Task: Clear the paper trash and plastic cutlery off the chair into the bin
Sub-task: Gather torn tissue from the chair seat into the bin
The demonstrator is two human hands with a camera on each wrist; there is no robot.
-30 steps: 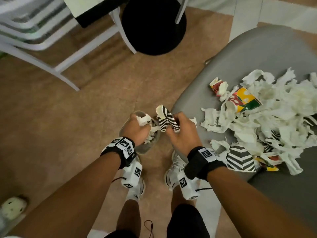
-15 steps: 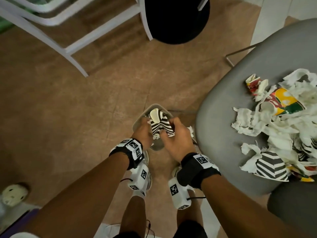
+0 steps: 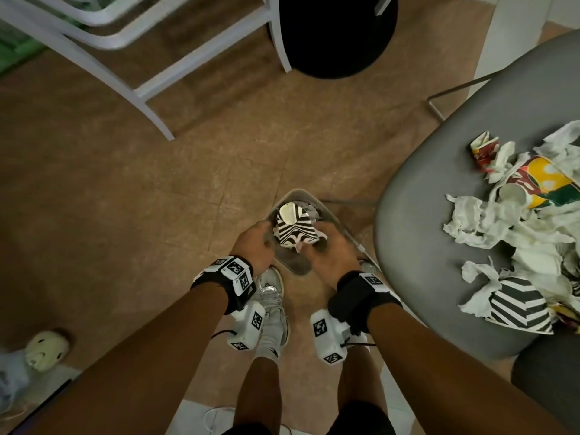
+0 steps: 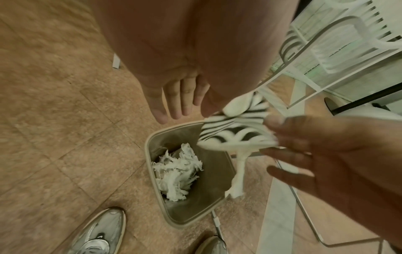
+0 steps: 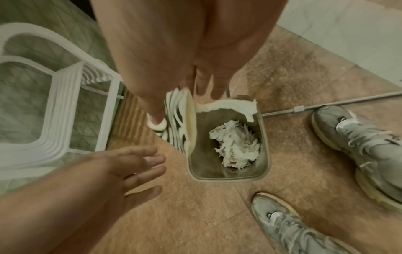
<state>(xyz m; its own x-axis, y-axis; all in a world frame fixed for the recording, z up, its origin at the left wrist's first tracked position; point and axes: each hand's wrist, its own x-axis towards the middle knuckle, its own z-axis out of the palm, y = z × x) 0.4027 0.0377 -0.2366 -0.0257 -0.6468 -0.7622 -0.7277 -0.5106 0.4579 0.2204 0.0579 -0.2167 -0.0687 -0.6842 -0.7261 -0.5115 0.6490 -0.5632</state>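
Note:
A crushed black-and-white striped paper cup point(image 3: 295, 227) hangs over the small grey bin point(image 3: 292, 265) on the floor. My right hand point(image 3: 326, 252) pinches the cup point(image 4: 234, 132) between thumb and fingers, and a strip of white tissue dangles from it. Beside the cup, my left hand point(image 3: 255, 243) holds nothing, its fingers point(image 4: 176, 103) straight above the bin rim point(image 4: 150, 154). Crumpled white tissue point(image 4: 176, 173) lies inside the bin. The grey chair seat point(image 3: 439, 183) at the right carries a pile of torn tissue, striped and coloured cups point(image 3: 518, 233). No cutlery shows.
A white metal frame point(image 3: 150, 89) and a black round base point(image 3: 335, 36) stand beyond the bin. My grey shoes point(image 3: 273, 296) are just behind it. The chair's thin metal leg point(image 5: 326, 106) runs along the floor beside the bin. A pale round object point(image 3: 44, 346) lies lower left.
Both hands have moved over the bin with the striped cup. My left hand has let go of its white tissue and opened; the tissue now lies in the bin.

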